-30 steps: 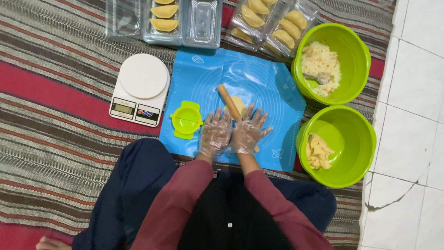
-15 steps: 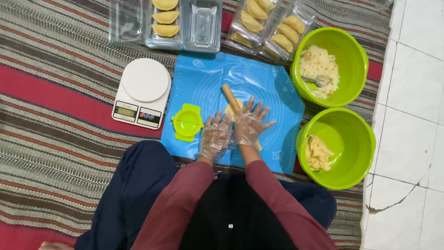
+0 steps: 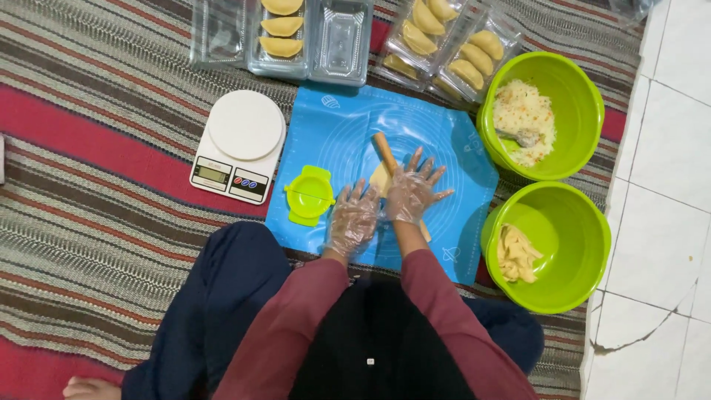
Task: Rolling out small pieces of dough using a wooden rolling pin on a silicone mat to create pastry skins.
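I see a striped woven rug (image 3: 96,244) in red, grey and brown covering most of the floor. White tiled floor (image 3: 666,222) runs along the right edge, one tile cracked. Lighting is even, indoor.

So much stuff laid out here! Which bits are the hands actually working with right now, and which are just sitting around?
In use:
left hand and right hand, in clear gloves, flat on the wooden rolling pin
pale dough under the pin
blue mat

Lying about:
kitchen scale
green dumpling press
two green bowls
clear trays of folded pastries
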